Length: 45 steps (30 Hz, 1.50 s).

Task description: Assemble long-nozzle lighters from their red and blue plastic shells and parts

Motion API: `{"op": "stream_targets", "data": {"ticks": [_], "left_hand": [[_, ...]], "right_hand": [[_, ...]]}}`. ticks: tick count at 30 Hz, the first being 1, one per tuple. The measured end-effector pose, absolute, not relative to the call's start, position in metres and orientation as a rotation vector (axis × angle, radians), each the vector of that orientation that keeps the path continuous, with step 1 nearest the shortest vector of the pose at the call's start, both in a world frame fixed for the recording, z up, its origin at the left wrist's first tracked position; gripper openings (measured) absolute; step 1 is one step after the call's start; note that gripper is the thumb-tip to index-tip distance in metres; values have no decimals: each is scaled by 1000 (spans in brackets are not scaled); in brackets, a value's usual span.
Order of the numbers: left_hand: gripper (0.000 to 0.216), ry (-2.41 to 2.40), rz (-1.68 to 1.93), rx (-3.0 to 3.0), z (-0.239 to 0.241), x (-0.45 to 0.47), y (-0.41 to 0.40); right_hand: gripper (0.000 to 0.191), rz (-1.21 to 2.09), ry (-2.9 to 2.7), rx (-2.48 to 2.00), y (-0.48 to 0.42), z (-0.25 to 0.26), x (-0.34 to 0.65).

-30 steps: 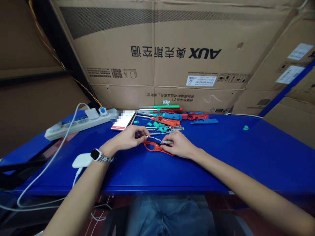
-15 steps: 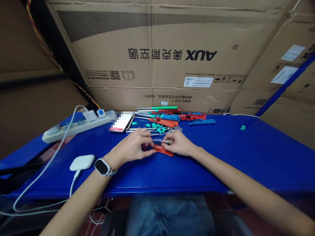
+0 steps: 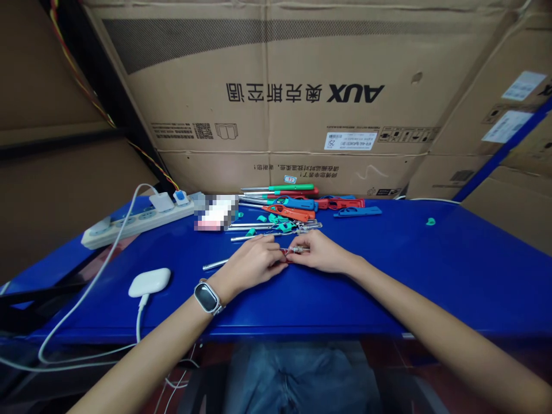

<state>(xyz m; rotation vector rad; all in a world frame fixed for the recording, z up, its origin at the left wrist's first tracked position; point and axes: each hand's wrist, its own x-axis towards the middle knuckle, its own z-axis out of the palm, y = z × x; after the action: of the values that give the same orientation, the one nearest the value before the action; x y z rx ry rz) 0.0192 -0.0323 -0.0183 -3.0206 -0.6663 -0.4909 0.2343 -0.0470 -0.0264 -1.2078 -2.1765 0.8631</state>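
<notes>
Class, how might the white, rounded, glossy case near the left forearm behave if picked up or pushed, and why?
The white, rounded, glossy case would probably feel slippery, given its smooth, curved surface. Lying low and flat, it seems unlikely to tip. It might drag or swivel on the thin white cable joined to its near edge.

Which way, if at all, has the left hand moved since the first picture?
Yes: the left hand has moved rightward and slightly toward the person, judged against the power strip.
</notes>
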Motion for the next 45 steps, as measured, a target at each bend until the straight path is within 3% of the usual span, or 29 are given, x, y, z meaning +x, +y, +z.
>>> {"op": "stream_targets", "data": {"ticks": [5,17,28,45], "left_hand": [[18,-738,-654,-3066,-13,8,-28],[21,-749,-475,-3080,-16,13,-29],[18,-873,-447,-3102,-8,18,-38],[22,-983,-522,-3150,-17,21,-42]], "right_hand": [[27,845,-2217,-1223,-49,-26,237],[25,854,-2201,-1152,-54,-26,238],[13,544,-2258,-1183,-58,-37,232],[17,417,-2282,-1214,-62,-46,229]]}}
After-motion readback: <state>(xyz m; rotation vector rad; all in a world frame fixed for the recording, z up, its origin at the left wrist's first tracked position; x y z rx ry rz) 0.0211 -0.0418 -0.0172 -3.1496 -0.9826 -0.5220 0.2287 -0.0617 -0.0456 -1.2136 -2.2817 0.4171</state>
